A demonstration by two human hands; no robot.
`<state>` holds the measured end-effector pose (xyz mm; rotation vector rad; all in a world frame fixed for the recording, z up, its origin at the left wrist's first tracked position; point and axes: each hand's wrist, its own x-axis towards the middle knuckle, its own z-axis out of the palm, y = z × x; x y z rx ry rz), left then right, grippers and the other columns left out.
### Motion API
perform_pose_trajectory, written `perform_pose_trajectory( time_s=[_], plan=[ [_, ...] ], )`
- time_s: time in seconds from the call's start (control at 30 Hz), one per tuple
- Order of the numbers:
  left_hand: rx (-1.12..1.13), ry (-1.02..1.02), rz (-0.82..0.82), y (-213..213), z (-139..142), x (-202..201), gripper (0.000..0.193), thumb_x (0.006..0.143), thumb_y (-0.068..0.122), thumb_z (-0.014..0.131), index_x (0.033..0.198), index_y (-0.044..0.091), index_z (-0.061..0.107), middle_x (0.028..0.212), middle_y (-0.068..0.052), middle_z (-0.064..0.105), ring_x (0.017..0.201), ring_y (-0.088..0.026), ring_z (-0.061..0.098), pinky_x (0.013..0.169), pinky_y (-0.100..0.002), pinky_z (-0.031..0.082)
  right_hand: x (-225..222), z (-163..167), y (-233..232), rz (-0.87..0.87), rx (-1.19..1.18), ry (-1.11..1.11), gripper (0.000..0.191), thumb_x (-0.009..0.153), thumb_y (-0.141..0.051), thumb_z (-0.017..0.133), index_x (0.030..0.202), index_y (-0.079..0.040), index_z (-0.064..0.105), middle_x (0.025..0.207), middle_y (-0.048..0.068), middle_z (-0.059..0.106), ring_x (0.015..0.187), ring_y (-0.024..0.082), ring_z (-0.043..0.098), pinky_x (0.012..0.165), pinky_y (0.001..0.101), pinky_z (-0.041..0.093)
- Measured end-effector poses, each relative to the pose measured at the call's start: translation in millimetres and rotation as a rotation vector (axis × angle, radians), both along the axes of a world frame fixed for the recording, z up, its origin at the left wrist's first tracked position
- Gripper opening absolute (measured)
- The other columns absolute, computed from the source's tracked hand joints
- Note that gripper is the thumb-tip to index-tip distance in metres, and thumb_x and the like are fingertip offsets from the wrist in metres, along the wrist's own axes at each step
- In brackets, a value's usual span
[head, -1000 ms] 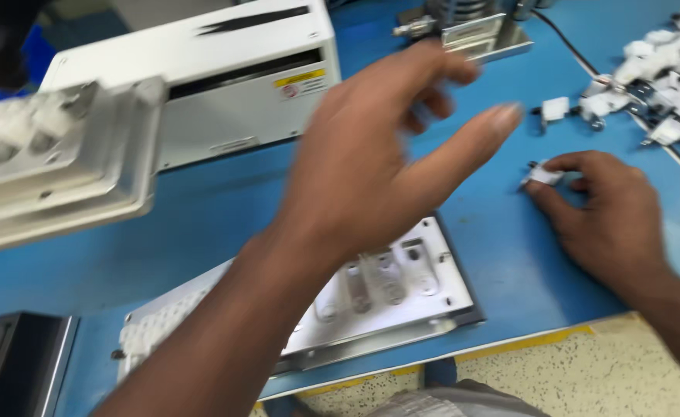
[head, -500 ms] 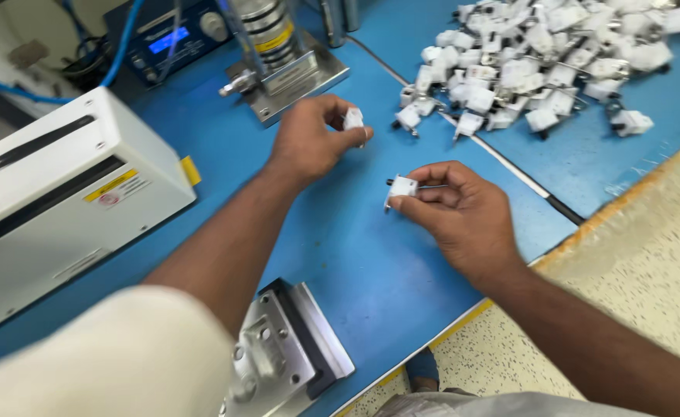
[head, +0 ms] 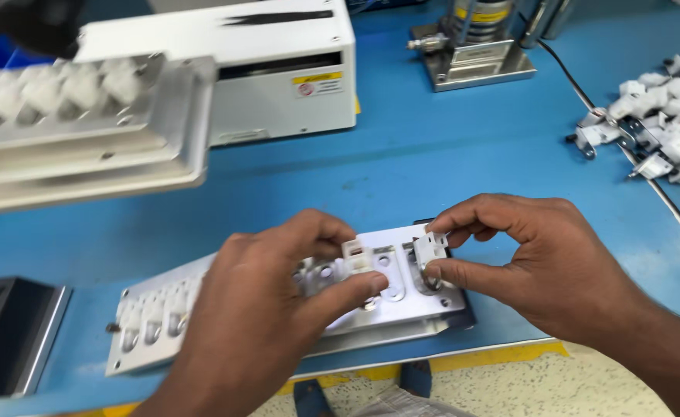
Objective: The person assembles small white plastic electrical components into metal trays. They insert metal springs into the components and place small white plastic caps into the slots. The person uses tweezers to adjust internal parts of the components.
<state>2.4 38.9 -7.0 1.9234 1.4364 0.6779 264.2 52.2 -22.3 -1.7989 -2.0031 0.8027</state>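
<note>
White plastic clips: we have one in each hand, both over the right end of the metal fixture plate [head: 402,309] at the near edge of the desk [head: 448,170].

Left hand [head: 278,309]: thumb and forefinger pinched on the left clip [head: 354,255], held just above a slot in the plate. Right hand [head: 541,266]: thumb and forefinger closed on the right clip [head: 430,249], which sits over the neighbouring slot to the right. We can't tell whether either clip is touching the plate or just hovering. The two clips are just beside each other, not touching.

The plate lies flat, long side along the near desk edge. Its left end carries a few seated white parts [head: 151,320]; the slots under our hands look bare metal.

Around it:
- Pile of loose white clips [head: 668,85] at the right edge of the desk, well apart from the plate.
- White box-shaped machine [head: 278,69] at the far edge, centre.
- Small metal press stand [head: 475,54] at the far edge, right of the white machine.
- Second metal fixture tray [head: 100,139] loaded with white parts, at the far left, blurred.
- Dark metal block [head: 11,332] at the near left corner, partly cut off.
</note>
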Motion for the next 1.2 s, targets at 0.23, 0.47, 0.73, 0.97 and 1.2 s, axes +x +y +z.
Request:
perform_pose_trajectory(
  time_s=[0.23, 0.47, 0.73, 0.97, 1.2],
  plan=[
    [0.472, 0.025, -0.033, 1.3, -22.8, 17.6, 0.038, 0.077, 0.042, 0.085, 0.101, 0.014, 0.075, 0.092, -0.002, 0.073, 0.093, -0.024, 0.063, 0.088, -0.045, 0.034, -8.8, 3.0, 5.4, 0.162, 0.125, -0.101, 0.042, 0.078, -0.031, 0.086, 0.118, -0.022, 0.078, 0.107, -0.003, 0.076, 0.094, 0.013, 0.073, 0.071, 0.0344, 0.061],
    [0.097, 0.181, -0.064, 7.4, -28.0, 36.4, 0.045, 0.079, 0.044, 0.083, 0.112, 0.015, 0.073, 0.094, -0.002, 0.075, 0.093, -0.017, 0.064, 0.099, -0.046, 0.033, 67.0, -4.1, 15.9, -0.191, 0.210, -0.236, 0.042, 0.086, -0.028, 0.085, 0.123, -0.014, 0.073, 0.105, 0.008, 0.078, 0.094, 0.019, 0.074, 0.075, 0.0369, 0.063],
    [0.389, 0.259, -0.012, 6.2, -19.7, 43.4, 0.061, 0.070, 0.058, 0.085, 0.111, 0.014, 0.076, 0.106, -0.007, 0.068, 0.102, -0.025, 0.058, 0.093, -0.048, 0.035, 211.6, -37.7, 126.0, -0.076, 0.392, -0.526, 0.052, 0.083, -0.018, 0.082, 0.133, -0.015, 0.070, 0.129, 0.013, 0.071, 0.092, 0.027, 0.075, 0.084, 0.0423, 0.062],
    [0.366, -0.079, 0.014, 62.0, -17.2, 141.9, 0.055, 0.090, 0.057, 0.071, 0.117, 0.009, 0.072, 0.107, -0.008, 0.071, 0.098, -0.020, 0.070, 0.073, -0.037, 0.059, 187.6, -19.7, 123.7, 0.070, 0.096, -0.793, 0.049, 0.084, -0.032, 0.081, 0.131, -0.036, 0.066, 0.128, -0.002, 0.071, 0.100, 0.020, 0.074, 0.088, 0.0405, 0.060],
    [0.256, 0.022, -0.206, 187.9, -66.4, 333.0, 0.079, 0.071, 0.040, 0.084, 0.141, 0.020, 0.053, 0.133, -0.017, 0.055, 0.125, -0.039, 0.052, 0.103, -0.047, 0.047, 208.2, -2.8, -4.9, -0.361, -0.332, -0.064, 0.045, 0.089, -0.023, 0.081, 0.131, -0.022, 0.065, 0.087, 0.003, 0.069, 0.063, 0.014, 0.062, 0.057, 0.0325, 0.053]
  ],
)
